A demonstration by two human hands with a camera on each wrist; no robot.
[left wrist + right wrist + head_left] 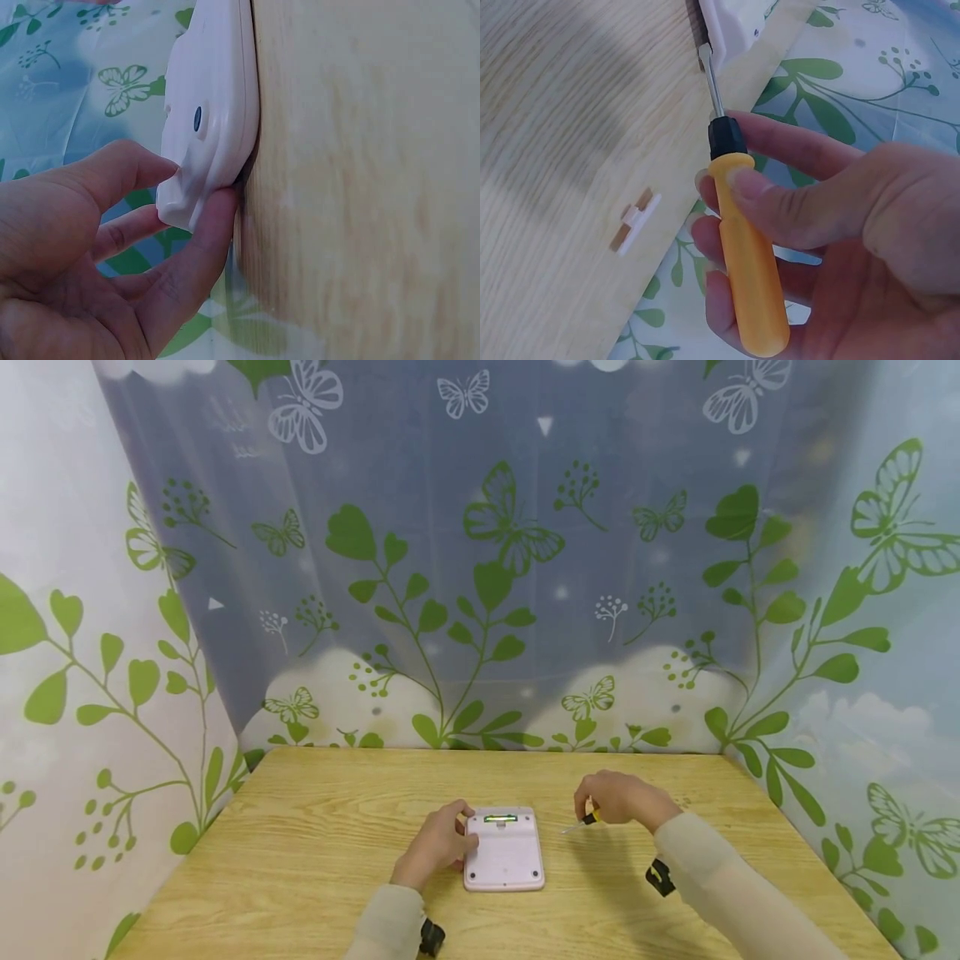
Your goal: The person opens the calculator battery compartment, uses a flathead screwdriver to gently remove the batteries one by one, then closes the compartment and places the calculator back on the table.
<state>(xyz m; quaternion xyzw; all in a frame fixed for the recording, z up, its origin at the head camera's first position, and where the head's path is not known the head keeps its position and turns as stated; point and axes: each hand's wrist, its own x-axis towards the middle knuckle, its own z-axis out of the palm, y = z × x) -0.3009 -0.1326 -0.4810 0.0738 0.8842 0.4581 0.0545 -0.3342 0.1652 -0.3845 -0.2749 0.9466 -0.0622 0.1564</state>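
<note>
A pale pink calculator (504, 856) lies back side up on the table, dark dots near its corners. Its battery slot stands uncovered near the far edge, with a green-yellow battery (501, 818) inside. My left hand (438, 839) grips the calculator's left edge; in the left wrist view the thumb presses the back and a finger reaches the lower edge. To the right, my right hand (618, 797) holds a screwdriver (754, 277) with a yellow handle, black collar and flat silver tip. In the head view the tip points toward the calculator, apart from it.
A small pink cover piece (636, 221), probably for the battery slot, lies on the wood-grain table (322, 827) in the right wrist view. Curtains printed with leaves and butterflies (513, 518) hang behind the table and at both sides.
</note>
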